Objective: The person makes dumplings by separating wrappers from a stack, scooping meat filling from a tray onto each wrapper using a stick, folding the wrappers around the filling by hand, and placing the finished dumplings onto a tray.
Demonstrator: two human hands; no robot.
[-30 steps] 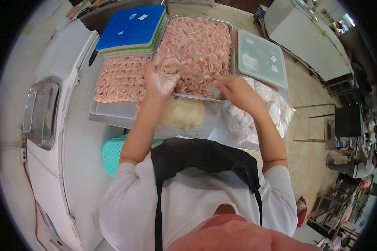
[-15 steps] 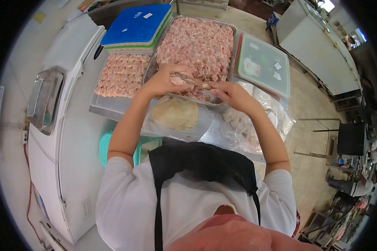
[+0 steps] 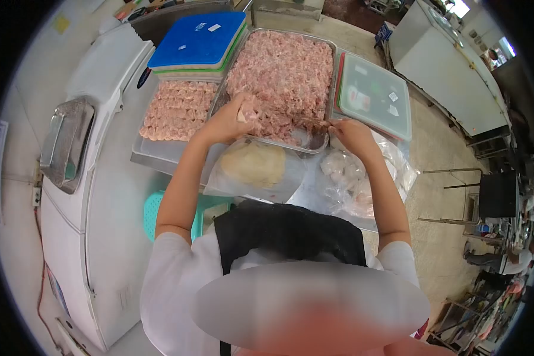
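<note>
A large metal tray heaped with ground meat lies before me. My left hand, at the tray's near left, is closed around a pale dumpling wrapper with meat at it; the fingers partly hide it. In my right hand, by the near right corner, is a thin, meat-smeared spatula. Its tip rests in the meat. A stack of round yellowish wrappers lies on plastic nearer my body. To the left, rows of formed dumplings fill a flat tray.
Blue-lidded containers are stacked at back left, and a clear-lidded container sits at right. Plastic bags with pale contents lie at front right. A teal basket and white freezer are at left. Another person is far right.
My hands have drawn apart. The right hand has moved right, taking the spatula from the wrapper into the meat. The left hand still holds the wrapper. The view has shifted slightly.
</note>
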